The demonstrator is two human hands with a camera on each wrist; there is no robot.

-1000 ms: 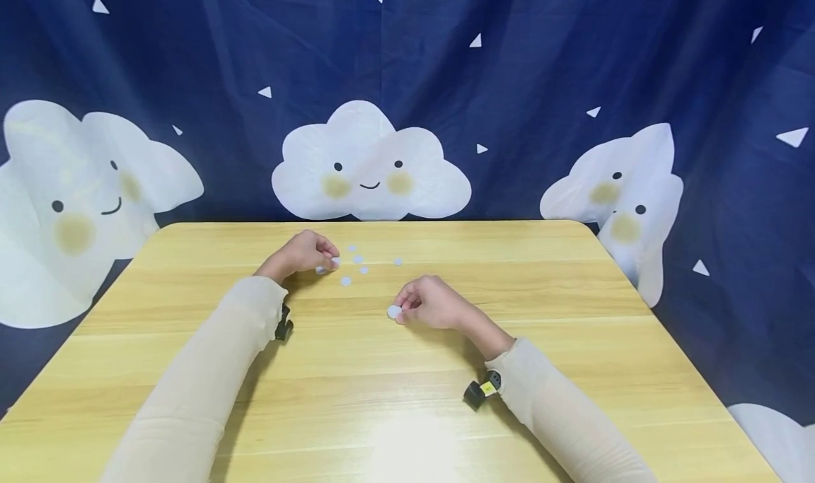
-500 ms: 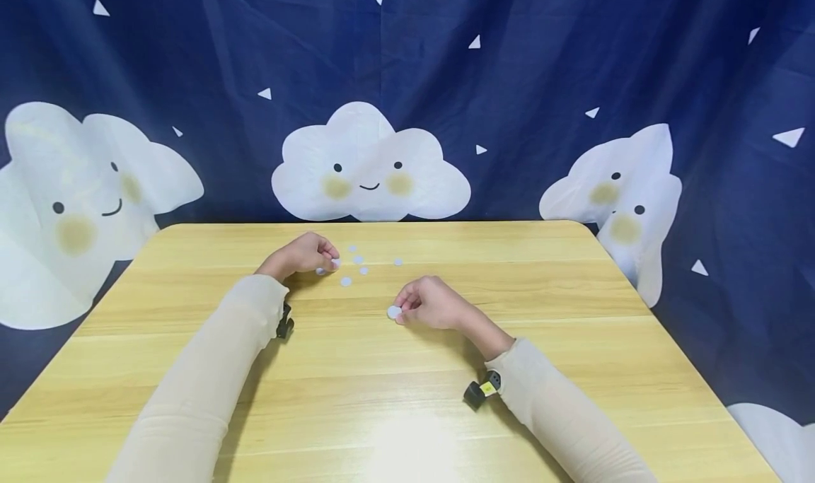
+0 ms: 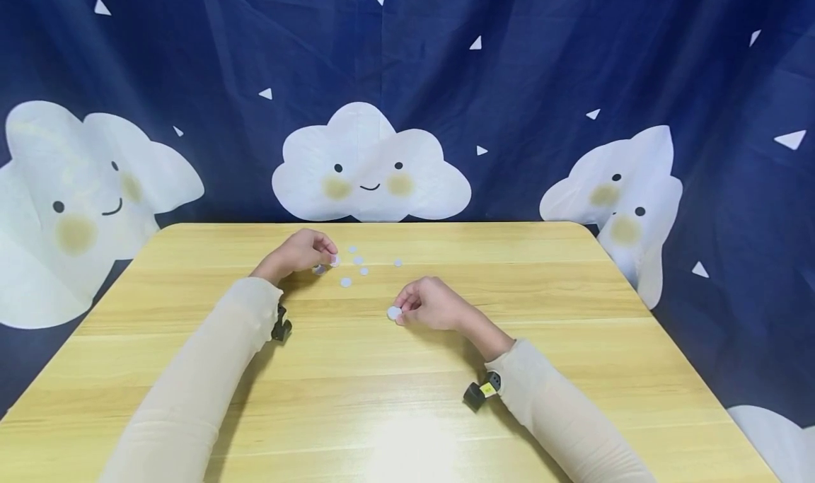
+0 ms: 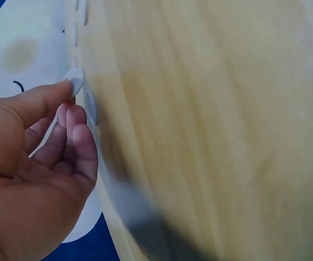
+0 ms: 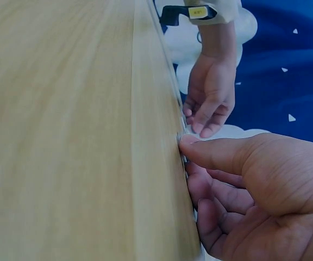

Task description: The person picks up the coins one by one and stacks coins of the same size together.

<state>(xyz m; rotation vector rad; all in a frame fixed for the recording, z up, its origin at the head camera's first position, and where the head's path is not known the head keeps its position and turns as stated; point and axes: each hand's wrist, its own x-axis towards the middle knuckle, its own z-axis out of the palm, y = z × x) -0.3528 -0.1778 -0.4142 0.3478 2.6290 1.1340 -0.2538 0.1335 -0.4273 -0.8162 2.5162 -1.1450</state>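
Between thumb and fingers my left hand (image 3: 299, 251) pinches a small white round disc (image 4: 76, 81) just over the far left part of the wooden table. Another white disc (image 3: 319, 270) lies below that hand, partly in its shadow. My right hand (image 3: 436, 303) is nearer the middle and pinches a white disc (image 3: 394, 313) by its edge, at or close to the tabletop. In the right wrist view that disc is mostly hidden behind the thumb (image 5: 216, 154). Just right of the left hand several loose discs lie scattered, one of them a pale disc (image 3: 346, 283) nearest me.
A single disc (image 3: 397, 262) lies apart, beyond my right hand. The wooden table (image 3: 356, 377) reaches back to a dark blue curtain (image 3: 433, 66) printed with clouds. Small black cameras are strapped to both wrists, including the right wrist camera (image 3: 474, 396).
My left hand has shifted slightly left and up, with the disc staying in its pinch. The right hand and the loose discs keep their places.
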